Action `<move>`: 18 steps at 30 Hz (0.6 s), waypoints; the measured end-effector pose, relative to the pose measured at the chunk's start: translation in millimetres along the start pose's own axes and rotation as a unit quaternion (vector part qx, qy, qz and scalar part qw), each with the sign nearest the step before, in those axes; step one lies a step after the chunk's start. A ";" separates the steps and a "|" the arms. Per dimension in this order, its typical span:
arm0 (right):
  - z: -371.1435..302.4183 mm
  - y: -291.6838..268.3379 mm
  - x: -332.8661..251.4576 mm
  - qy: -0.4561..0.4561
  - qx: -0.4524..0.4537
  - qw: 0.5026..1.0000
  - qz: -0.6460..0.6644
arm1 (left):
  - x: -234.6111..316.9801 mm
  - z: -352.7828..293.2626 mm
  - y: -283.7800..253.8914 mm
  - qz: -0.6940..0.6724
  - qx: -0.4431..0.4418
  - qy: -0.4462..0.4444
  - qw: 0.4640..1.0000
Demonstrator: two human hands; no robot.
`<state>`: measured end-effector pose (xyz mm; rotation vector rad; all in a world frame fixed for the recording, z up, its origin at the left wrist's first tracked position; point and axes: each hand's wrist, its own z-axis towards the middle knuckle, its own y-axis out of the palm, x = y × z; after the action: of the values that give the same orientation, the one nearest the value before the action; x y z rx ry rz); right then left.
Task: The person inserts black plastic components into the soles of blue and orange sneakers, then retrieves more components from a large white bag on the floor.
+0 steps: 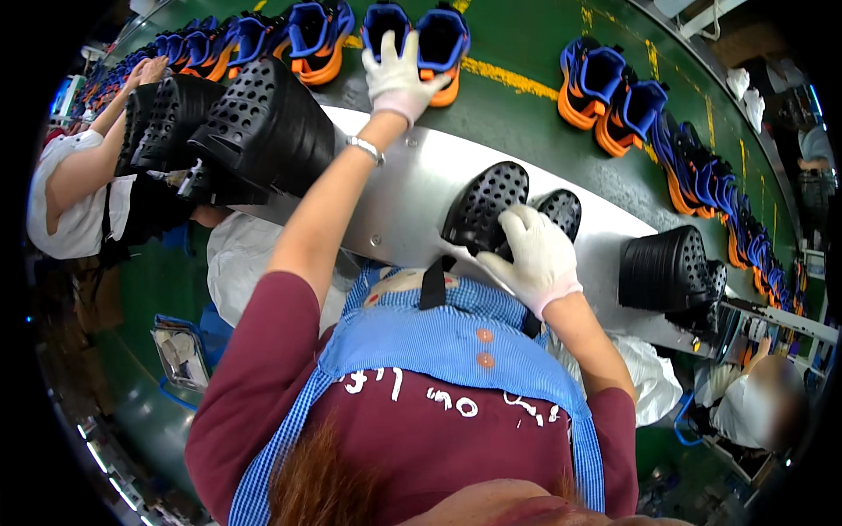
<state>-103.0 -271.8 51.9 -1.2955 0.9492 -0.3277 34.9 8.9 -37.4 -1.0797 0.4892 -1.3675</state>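
Green belt [517,48] beyond the tabletop [408,197]: left hand [396,77], splayed, apparently reaches for 2 shoes [445,37], calling next for a grip; right hand [538,252] touches black clogs [493,195], grasp unclear.

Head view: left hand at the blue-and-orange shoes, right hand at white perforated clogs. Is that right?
The clog colour is wrong: in the head view, the right hand is at black perforated clogs. The left hand is at the blue-and-orange shoes.
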 end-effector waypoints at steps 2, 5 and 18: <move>-0.8 2.8 1.4 -0.010 0.022 1.000 0.003 | -7.2 12.6 15.7 0.013 0.013 0.034 0.999; -0.3 6.3 4.7 -0.026 0.050 0.998 0.005 | -7.1 30.2 17.1 0.073 -0.038 0.033 0.996; -22.5 -48.1 5.5 0.023 0.126 0.979 0.161 | 70.0 -29.5 -77.4 -0.507 -0.392 -0.098 0.761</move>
<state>-102.6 -304.5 94.2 -0.8893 1.1008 -0.2169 -16.4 -54.8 33.7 -2.3946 0.3009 -1.9925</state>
